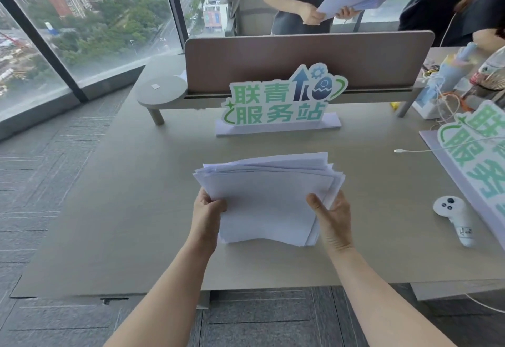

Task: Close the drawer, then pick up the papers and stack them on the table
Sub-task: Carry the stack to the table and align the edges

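Your left hand (208, 211) and right hand (332, 217) each grip one side edge of the papers (266, 196), forearms extended forward, holding the uneven stack over the table (123, 210).

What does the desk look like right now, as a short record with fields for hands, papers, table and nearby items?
left hand: grips the left edge of the papers
right hand: grips the right edge of the papers
papers: one uneven stack, sheets fanned at the far end
table: pale top, under the stack
sign: stands upright behind the stack
controller: white, lies to the right
drawer: not in view
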Available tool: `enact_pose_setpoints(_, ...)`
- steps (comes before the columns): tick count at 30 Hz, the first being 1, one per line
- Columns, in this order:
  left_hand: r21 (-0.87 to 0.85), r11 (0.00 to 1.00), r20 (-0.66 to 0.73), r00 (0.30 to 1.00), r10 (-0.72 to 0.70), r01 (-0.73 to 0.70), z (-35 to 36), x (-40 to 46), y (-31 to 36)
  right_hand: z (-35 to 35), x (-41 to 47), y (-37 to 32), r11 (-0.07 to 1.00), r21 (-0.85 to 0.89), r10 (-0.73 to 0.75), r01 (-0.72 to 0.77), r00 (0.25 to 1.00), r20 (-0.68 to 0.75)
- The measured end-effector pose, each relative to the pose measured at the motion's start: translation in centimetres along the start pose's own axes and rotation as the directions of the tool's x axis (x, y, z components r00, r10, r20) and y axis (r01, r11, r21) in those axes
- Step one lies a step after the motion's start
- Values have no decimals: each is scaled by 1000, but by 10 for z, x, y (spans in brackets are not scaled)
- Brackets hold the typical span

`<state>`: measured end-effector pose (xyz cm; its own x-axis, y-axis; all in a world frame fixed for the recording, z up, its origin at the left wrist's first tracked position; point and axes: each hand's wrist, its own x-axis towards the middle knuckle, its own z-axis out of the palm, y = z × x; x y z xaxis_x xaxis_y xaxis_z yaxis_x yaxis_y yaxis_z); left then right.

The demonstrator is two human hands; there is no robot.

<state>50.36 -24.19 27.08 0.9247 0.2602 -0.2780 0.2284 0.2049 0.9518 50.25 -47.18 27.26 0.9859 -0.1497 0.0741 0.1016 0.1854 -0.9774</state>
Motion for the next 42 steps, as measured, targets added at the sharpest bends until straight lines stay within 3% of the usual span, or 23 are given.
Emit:
enact_pose_setpoints(6, 22, 999, 3, 1000, -23, 23, 4, -6, -3, 1, -2, 17, 1000, 29, -6, 7, 1000, -16)
enact_pose_setpoints(17, 101, 993, 48, 996, -68, 63, 9, -9, -18, 7, -10, 35, 985, -29, 170, -172, 985, -41)
enact_pose_setpoints(21, 167, 986, -2, 1000, -6, 6, 7, -3, -20, 8, -7, 34, 977, -48, 202, -208, 972, -121)
enact_pose_setpoints(25, 305, 943, -42, 987, 152, -133, 9, 6, -4, 7, 2, 29, 968, -101, 216, -228, 969, -119)
enact_pose_setpoints(28, 485, 840, -18, 958, 286, -242, 7, 17, 13, 5, 11, 26, 961, -149, 204, -232, 961, -186)
enact_pose_setpoints(32, 707, 611, 75, 897, 435, -356, 8, 28, 39, 2, 23, 23, 958, -223, 108, -183, 943, -315)
enact_pose_setpoints(35, 810, 402, 181, 834, 522, -427, 13, 33, 54, 4, 29, 16, 930, -358, -1, -83, 974, -228)
enact_pose_setpoints(40, 873, -14, 412, 722, 556, -488, 22, 38, 68, 12, 38, 4, 765, -629, -248, 138, 964, -90)
enact_pose_setpoints(42, 853, -111, 486, 700, 523, -510, 26, 37, 68, 16, 38, 3, 777, -613, -218, 141, 974, -53)
